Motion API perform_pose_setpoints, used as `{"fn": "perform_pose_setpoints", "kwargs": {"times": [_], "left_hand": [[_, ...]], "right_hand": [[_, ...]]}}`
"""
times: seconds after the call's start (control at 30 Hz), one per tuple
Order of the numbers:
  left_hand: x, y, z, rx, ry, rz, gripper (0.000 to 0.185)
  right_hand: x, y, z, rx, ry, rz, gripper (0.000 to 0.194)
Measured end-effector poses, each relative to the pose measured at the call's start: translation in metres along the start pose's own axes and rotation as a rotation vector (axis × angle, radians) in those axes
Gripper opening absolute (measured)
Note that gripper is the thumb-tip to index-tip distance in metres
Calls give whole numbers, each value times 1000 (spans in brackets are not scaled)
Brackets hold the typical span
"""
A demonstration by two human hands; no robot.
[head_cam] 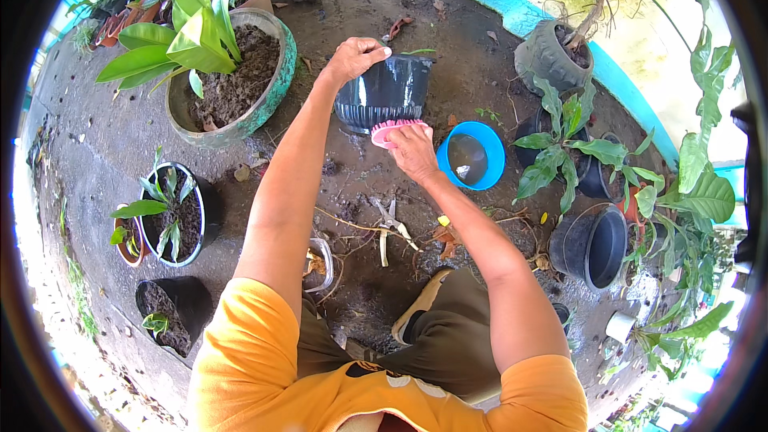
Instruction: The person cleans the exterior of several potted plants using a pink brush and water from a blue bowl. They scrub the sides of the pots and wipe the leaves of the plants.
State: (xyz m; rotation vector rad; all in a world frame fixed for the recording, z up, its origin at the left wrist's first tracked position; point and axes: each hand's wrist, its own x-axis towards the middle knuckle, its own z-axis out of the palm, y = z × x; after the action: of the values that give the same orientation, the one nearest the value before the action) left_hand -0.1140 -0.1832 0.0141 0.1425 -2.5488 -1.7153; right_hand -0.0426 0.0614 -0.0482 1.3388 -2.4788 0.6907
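A glossy black plastic plant pot (384, 91) with a ribbed lower band stands in front of me, its wall wet-looking. My left hand (356, 59) grips its rim at the upper left, thumb over the edge. In my right hand (414, 150) is a pink scrub brush (393, 132), held against or very near the pot's lower wall, bristles towards it. Just right of that hand sits a round blue plastic container (471, 156) with murky water in it. Pruning shears (392, 223) with pale handles lie spread on the ground nearer to me.
A wide planter (282, 81) with a broad-leaved plant is at upper left. Smaller potted plants (174, 213) stand left. To the right are a tilted black bucket (591, 246) and more potted plants (561, 138). A clear plastic tub (321, 264) holds dry leaves near my legs.
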Motion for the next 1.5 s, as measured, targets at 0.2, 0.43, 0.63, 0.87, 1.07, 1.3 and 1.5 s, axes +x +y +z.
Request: {"fn": "perform_pose_setpoints", "kwargs": {"times": [0.2,0.43,0.63,0.87,1.07,1.3,1.5], "left_hand": [[3,-6,-1,-9,11,-17,41],[2,2,7,58,23,8,41],[-6,7,0,77,25,26,39],[-3,4,2,27,29,5,35],[-11,9,4,24,34,51,33],[-17,16,-14,196,-25,58,26],[-9,26,6,289,-44,216,22]], "right_hand": [[-19,28,-9,-79,-159,65,20],[17,-40,31,-221,-200,-36,17],[4,-9,5,-292,-157,-199,25],[8,-23,11,-254,-151,-120,19],[0,6,2,1,-178,21,25],[-45,116,-83,-120,43,920,37],[-97,155,-36,540,-253,1532,41]]}}
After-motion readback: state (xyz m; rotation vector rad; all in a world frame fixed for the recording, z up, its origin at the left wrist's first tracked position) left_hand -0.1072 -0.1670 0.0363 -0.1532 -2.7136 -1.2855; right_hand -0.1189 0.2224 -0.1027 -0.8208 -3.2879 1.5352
